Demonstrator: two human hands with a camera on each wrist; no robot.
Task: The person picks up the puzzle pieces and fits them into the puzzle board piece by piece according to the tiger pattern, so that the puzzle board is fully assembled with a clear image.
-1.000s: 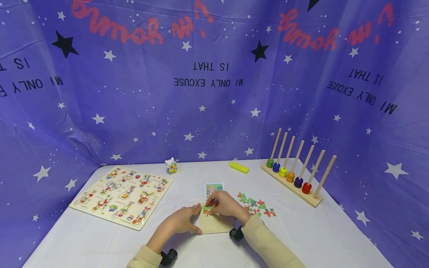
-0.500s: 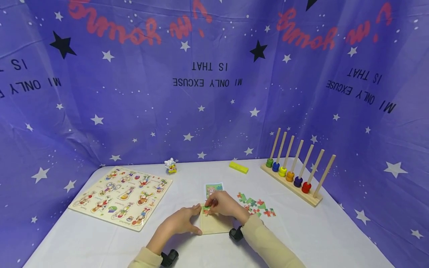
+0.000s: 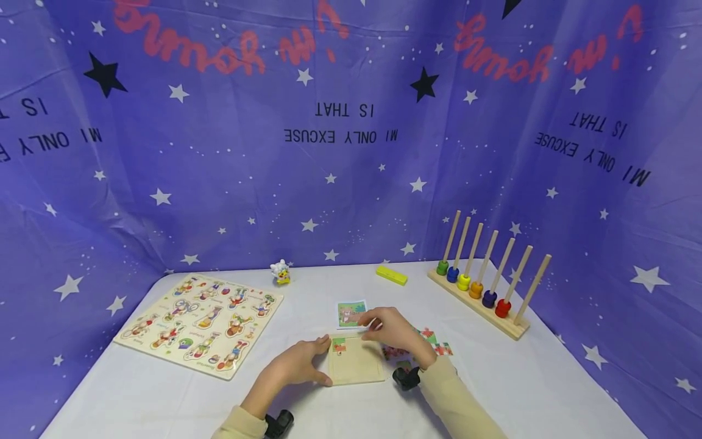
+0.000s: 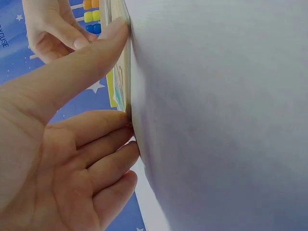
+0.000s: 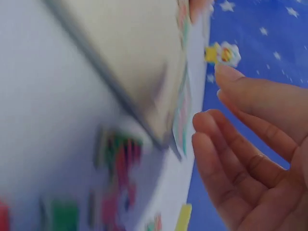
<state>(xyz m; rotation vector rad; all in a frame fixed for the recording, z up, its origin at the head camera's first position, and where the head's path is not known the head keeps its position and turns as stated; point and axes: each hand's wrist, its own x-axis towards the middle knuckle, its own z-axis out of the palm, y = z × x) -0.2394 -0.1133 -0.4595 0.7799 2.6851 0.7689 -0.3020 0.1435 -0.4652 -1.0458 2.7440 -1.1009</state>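
- Tray: flat on the table, in front of the person; near square, so neither axis reads as long. Near edge runs almost left to right; raised rim on its sides.
- Set pieces: small patch in the tray's far left corner, sides roughly in line with the rim. Plain wood shows over the rest of the tray floor.
- Card: flat, just beyond the tray's far edge, its pictured bear upright toward the person.
- Left hand: thumb spread well apart from fingers, thumb at the near left corner, fingertips at the left edge near the far corner. Set pieces lie just right of those fingertips.
- Right hand: raised over the tray's far right corner, holding nothing; gap between thumb and bent fingers. Set pieces lie to the left of its fingertips, apart from them.
- Loose pieces: right of the tray, at mixed angles, partly hidden by right hand and wrist; blurred in the right wrist view.
- Room: white table top between left hand and picture board, and between loose pieces and peg rack. Yellow block well beyond the card.
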